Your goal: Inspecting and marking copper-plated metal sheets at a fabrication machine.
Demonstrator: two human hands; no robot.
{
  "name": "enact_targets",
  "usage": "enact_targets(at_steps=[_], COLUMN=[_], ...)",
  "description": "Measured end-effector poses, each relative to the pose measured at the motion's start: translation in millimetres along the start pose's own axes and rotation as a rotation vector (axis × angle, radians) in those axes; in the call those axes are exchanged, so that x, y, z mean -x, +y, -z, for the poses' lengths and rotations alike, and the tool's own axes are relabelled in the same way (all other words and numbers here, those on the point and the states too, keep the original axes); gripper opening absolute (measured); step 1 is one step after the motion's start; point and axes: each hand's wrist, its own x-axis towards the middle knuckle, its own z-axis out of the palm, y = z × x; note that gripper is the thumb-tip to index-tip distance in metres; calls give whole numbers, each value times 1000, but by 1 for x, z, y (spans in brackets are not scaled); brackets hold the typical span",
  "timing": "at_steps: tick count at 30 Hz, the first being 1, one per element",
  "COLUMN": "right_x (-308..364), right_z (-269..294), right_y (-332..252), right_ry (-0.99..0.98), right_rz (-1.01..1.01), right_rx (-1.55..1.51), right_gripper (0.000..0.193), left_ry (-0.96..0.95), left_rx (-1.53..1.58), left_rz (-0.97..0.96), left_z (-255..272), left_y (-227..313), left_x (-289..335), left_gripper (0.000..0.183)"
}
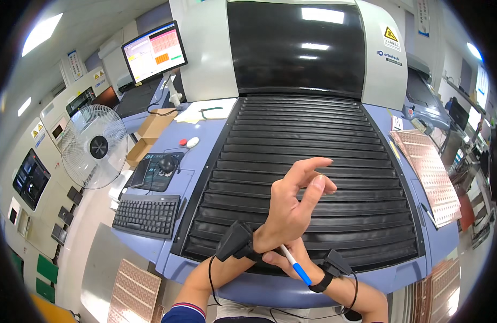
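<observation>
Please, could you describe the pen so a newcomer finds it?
Start at the wide, black, ribbed machine bed. Over its near edge, a slim white pen slants across the bare right hand, below the left hand. Its bright blue end sets it apart from the black wrist devices.

a smooth blue-violet counter (201,141) flanks a wide bed of black, crosswise-ribbed material (297,129). on the counter's left side, a rectangular black keyboard (146,214) lies near the front; farther back is a dark, patterned rectangular mouse pad (161,183). beyond that, a small round red piece (182,142) sits just beside a small oval white piece (192,142) — and, toward the back, flat white sheets (191,112) spread out. on the right side lie copper-coloured rectangular panels (427,169), patterned in rows — a slim dark stick (428,213) rests beside their front end.
</observation>
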Motion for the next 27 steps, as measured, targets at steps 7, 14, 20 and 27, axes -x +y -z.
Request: enact_targets(at_steps=[7,14,20,27], right_x=[-1,-3,-5,-7], right_z=[-10,-8,-2,-8], right_y=[-9,8,8,9], right_ry=[52,62,-77,-117], right_rz=[-84,-93,-46,-52], right_rx=[74,12,-170,-106], right_gripper=[38,43,39,35], left_ry=[35,62,-73,-38], left_rx=[599,-176,-441,-351], left_rz=[419,10,-280,-210], left_z=[15,7,8,10], left_y=[-12,-25,-19,-15], left_x=[0,1,3,10], left_gripper=[28,19,20,19])
